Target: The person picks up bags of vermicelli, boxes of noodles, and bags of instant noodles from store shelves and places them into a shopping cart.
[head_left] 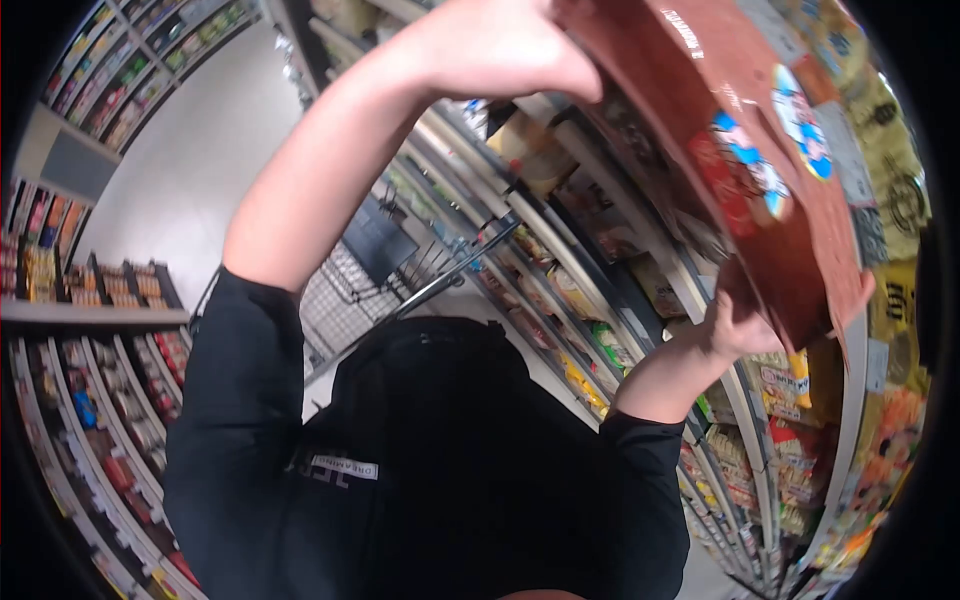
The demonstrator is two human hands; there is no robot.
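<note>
A large reddish-brown package (700, 130) with a glossy surface and blue-and-white cartoon pictures is held up at the upper right, tilted, in front of the shelves. My left hand (515, 50) grips its upper left end; the thumb shows along the side, while the fingers are partly cut off by the frame edge. At the lower end my right hand (750, 318) is closed around the package, thumb on one side and fingertips on the other. What the package contains cannot be read.
Shelves of bagged goods (800, 460) run close along the right. Behind my left arm stands a wire shopping cart (345, 310) with a dark handle bar. More stocked shelves (110, 430) line the left, beside a pale floor (200, 170).
</note>
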